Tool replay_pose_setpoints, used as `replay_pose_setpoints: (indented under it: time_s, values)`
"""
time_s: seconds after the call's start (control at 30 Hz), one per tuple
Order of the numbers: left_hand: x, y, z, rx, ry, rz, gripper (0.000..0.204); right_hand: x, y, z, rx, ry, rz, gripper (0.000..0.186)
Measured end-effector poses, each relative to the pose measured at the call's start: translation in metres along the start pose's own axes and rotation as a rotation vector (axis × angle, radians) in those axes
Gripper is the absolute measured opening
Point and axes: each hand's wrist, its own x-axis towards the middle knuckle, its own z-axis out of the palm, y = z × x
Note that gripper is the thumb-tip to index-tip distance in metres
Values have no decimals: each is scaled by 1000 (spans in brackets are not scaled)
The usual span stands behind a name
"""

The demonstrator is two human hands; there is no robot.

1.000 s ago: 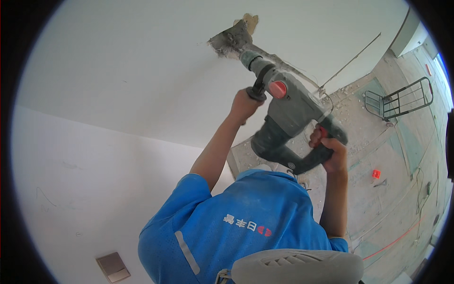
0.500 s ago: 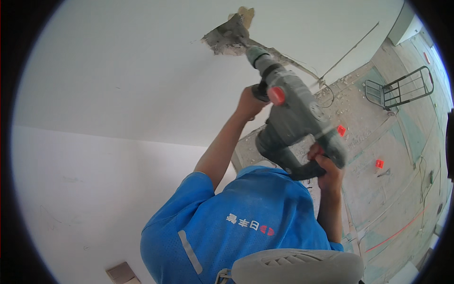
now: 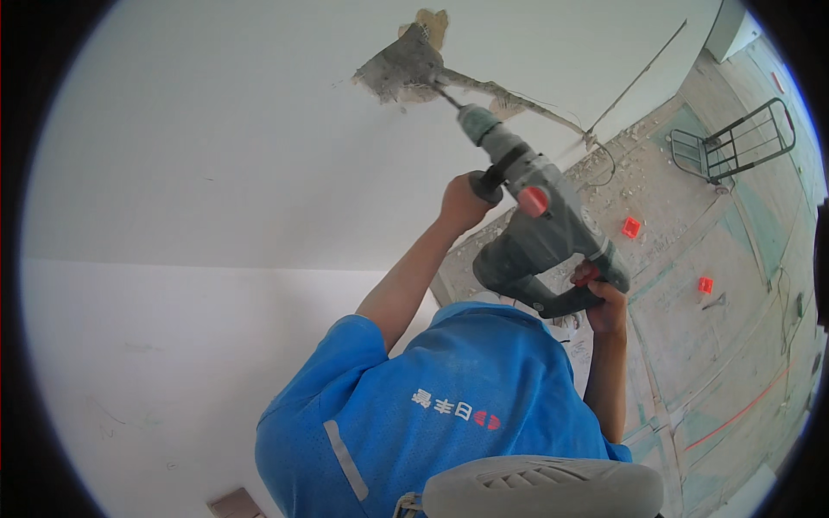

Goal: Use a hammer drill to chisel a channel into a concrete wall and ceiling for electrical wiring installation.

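Note:
I hold a grey-green rotary hammer drill (image 3: 540, 237) with a red knob up against a white wall (image 3: 216, 173). My left hand (image 3: 465, 203) is shut on its black side handle. At the rear grip, my right hand (image 3: 602, 300) is closed below the body. The thin bit points up-left, and its tip meets a broken grey hole (image 3: 404, 71) in the plaster. A chipped groove (image 3: 518, 102) runs right from the hole. My blue shirt (image 3: 432, 406) and a grey helmet brim (image 3: 544, 488) fill the bottom.
A bare concrete floor (image 3: 691, 345) with rubble lies at the right. On it are two small red boxes (image 3: 631, 227) (image 3: 705, 285), a metal trolley frame (image 3: 734, 142) and a thin cable (image 3: 604, 155). A brownish wall plate (image 3: 235, 504) sits low left.
The drill has drawn back down and to the right from the hole, so more of the bit shows. Both hands have moved with it and kept their grips.

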Motion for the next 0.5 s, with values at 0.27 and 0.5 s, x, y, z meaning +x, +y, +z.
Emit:
replay_pose_setpoints:
  time_s: [0.27, 0.5]
  values:
    - [-12, 15, -11, 105, 40, 37, 25, 9, 10, -25, 109, -133, -12, 47]
    - [10, 2, -19, 245, -81, -42, 29, 17, 28, -9, 329, 0, 132, 51]
